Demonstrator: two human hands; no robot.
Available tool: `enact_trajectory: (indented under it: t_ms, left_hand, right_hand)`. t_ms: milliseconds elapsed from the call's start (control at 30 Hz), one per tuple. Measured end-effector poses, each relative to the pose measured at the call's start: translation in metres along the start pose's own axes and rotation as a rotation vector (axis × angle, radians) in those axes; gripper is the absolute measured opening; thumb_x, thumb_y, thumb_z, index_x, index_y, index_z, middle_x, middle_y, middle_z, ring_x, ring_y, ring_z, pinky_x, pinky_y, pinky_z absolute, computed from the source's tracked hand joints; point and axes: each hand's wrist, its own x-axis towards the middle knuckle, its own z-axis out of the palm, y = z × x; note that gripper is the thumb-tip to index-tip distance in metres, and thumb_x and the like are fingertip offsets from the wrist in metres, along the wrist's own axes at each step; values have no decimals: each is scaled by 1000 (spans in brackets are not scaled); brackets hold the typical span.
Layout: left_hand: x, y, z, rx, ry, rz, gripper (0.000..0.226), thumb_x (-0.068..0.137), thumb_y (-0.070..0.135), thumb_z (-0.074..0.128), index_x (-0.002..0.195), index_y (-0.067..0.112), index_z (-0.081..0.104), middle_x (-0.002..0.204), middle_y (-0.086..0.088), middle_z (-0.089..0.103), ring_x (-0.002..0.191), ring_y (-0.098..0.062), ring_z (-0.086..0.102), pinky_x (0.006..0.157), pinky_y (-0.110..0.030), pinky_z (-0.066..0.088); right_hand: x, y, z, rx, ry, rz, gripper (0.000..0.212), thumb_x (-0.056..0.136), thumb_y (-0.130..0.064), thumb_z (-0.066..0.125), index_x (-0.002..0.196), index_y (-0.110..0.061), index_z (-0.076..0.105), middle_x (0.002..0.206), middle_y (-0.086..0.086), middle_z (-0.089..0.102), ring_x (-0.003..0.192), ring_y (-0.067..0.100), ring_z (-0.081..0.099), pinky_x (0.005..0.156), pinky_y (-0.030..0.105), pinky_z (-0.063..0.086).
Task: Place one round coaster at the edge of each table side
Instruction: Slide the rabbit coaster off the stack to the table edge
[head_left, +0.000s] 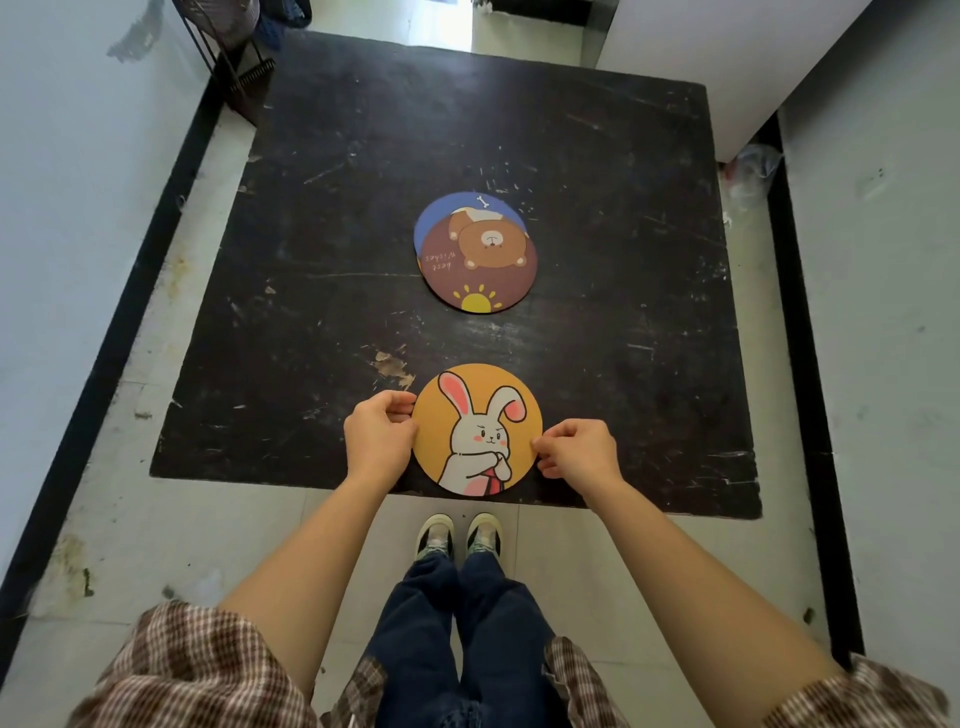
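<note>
1. Head view looks down on a square black surface, scuffed and scratched, standing on a pale tiled floor.
2. Orange coaster with a white rabbit drawing lies at the near edge of the surface, roughly centred along that side, its lower rim just inside the edge.
3. Left hand is at the coaster's left rim; fingers curl over the rim with the thumb at the side. Grip: pinching the orange coaster's edge.
4. Right hand is at the coaster's right rim, fingertips curled and touching the edge. Grip: closed on the same coaster from the opposite side.
5. Brown coaster with a bear and a yellow sun sits near the middle of the surface, well apart from the orange one.
6. Blue coaster lies under the brown one, offset toward the far left; only its upper arc shows. Whether further coasters lie in this stack cannot be told.
7. Person stands at the near side: plaid sleeves pushed up the forearms, dark jeans, sneakers just short of the surface edge.
</note>
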Motion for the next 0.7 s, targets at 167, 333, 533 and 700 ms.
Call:
enact_trajectory:
  t_ms: [167,333,533,700]
  left_hand:
    - [0,0,1,26,0,10,25,83,6,65,107,9,66,98,-6,69,83,-12,60,72,-22,47]
    - [1,0,1,38,0,16,24,84,6,64,107,9,66,98,-6,69,84,-12,60,73,-24,48]
    - [0,0,2,52,3,21,22,84,7,64,105,10,66,97,-6,68,84,-13,60,73,-23,47]
    - [3,-1,5,78,5,24,20,85,8,63,104,10,66,99,-7,68,85,-14,60,74,-26,47]
  right_hand:
    - [-1,0,1,-28,15,-7,11,81,-11,72,70,-12,67,73,7,69,63,17,69,52,24,55]
    - [1,1,2,-64,24,-8,15,81,-11,71,68,-13,66,70,7,68,63,17,68,55,26,57]
    - [4,5,4,-106,30,-33,14,79,-12,71,67,-13,66,66,6,68,60,16,68,60,31,59]
    - [6,10,7,-176,76,-73,14,78,-18,73,70,-17,61,76,6,68,74,22,66,69,39,58]
